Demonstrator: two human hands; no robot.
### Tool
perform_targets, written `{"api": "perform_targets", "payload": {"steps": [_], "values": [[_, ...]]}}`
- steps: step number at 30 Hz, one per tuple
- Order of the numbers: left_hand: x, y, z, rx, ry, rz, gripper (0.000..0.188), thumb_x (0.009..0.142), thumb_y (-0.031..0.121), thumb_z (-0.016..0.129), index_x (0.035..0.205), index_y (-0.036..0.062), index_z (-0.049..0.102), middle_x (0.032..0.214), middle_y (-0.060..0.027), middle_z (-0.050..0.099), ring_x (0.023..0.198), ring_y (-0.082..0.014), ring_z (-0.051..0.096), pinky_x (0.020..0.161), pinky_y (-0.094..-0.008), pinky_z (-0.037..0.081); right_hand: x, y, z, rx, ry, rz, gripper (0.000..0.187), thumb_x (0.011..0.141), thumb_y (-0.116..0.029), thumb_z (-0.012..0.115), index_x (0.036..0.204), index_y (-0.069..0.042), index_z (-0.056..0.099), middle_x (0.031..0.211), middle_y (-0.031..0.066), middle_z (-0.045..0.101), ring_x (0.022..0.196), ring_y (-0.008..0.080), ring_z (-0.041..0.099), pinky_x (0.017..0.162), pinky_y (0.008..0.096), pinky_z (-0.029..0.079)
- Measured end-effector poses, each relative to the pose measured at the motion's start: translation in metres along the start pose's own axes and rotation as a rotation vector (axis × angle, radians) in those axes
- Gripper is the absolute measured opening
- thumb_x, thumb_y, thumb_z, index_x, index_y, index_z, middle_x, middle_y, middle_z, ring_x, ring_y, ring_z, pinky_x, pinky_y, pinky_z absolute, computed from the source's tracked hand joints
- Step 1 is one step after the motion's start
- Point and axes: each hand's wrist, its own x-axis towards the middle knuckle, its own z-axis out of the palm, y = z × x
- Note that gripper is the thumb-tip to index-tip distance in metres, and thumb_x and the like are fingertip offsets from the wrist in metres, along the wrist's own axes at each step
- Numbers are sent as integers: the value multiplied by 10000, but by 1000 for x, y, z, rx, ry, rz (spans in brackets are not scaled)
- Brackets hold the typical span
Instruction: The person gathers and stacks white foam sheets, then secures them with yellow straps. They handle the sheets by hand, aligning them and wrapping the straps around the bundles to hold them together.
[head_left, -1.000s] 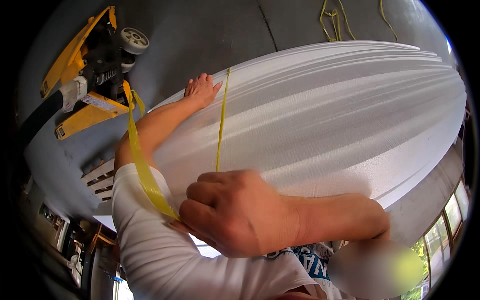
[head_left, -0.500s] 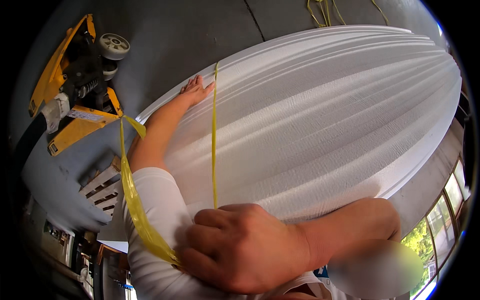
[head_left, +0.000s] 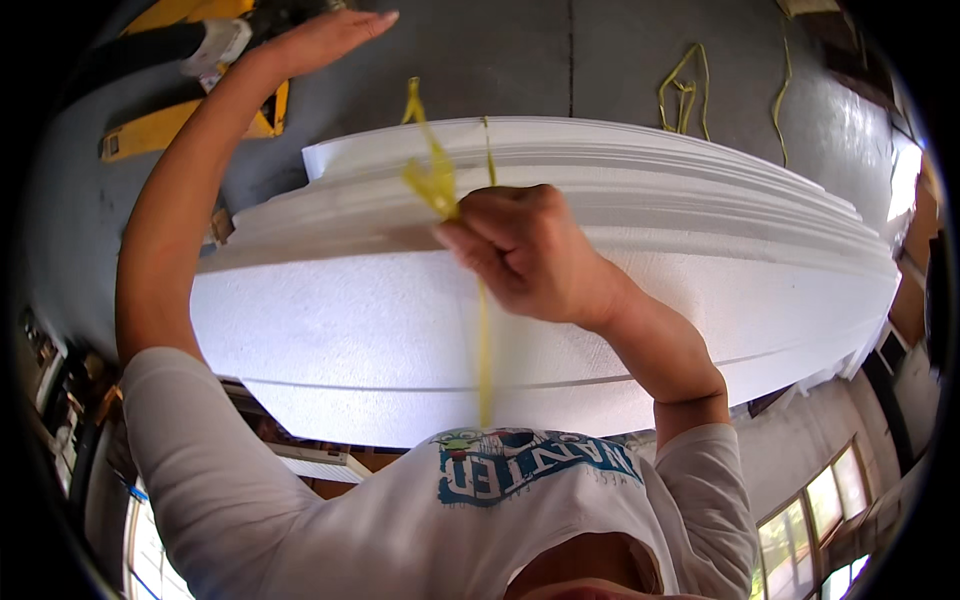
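Note:
A long stack of white foam-like boards (head_left: 330, 310) with stepped edges lies across the view in front of me. My right hand (head_left: 535, 250) is closed in a fist above it. From that fist a yellow plastic tying ribbon (head_left: 435, 180) sticks up and away, its end loose in the air. A narrow yellow band (head_left: 485, 360) of the same kind passes over the stack, partly hidden behind the fist. Beyond the stack's far left end, my left hand (head_left: 335, 38) is raised with fingers stretched out and nothing in it.
At the far left, a yellow pallet jack (head_left: 150, 130) stands on the grey floor (head_left: 480, 60), partly behind my left arm. More yellow ribbon (head_left: 705, 85) lies loose on the floor past the stack's far side. Windows (head_left: 810, 520) are at the lower right.
My left hand has left the stack's far edge and swung out and up to the left. The right fist has moved forward from near my chest, carrying the ribbon. The view has shifted.

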Motion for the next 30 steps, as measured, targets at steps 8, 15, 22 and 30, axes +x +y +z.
{"api": "perform_targets", "payload": {"steps": [8, 15, 22, 30], "values": [[-418, 28, 130, -176, 1507, -309, 482, 1050, 276, 224, 1226, -71, 508, 1131, -224, 635, 1065, -306, 630, 957, -395, 488, 1, -13, 8, 22, 100, 147, 306, 985, -137, 487, 720, 14, 513, 609, 47, 514, 550, 106, 460, 508, 259, 378], [-439, 86, 571, -1891, 1988, -1153, 729, 942, 606, 403, 1370, 16, 373, 1321, -160, 512, 1180, -277, 508, 1011, -432, 349, 0, 9, 17, 38, 128, 160, 390, 995, -249, 462, 644, -92, 400, 603, -11, 398, 536, 81, 334, 494, 235, 246], [-194, 94, 762, -2921, 1426, -988, 937, 861, 767, 288, 1488, 76, 198, 1556, -50, 222, 1435, -214, 163, 1120, -487, 131, -2, -6, 15, -1153, -212, -306, 383, 955, -360, 488, 691, -85, 449, 676, 13, 461, 629, 148, 458, 586, 313, 404], [-142, 34, 777, -3314, 1465, -621, 949, 860, 759, 324, 1420, -7, 308, 1446, -158, 370, 1369, -271, 306, 1122, -438, 231, -23, -17, 68, -716, 122, 350, 310, 975, -265, 459, 870, -1, 583, 870, 53, 591, 789, 196, 563, 781, 344, 485]]}}
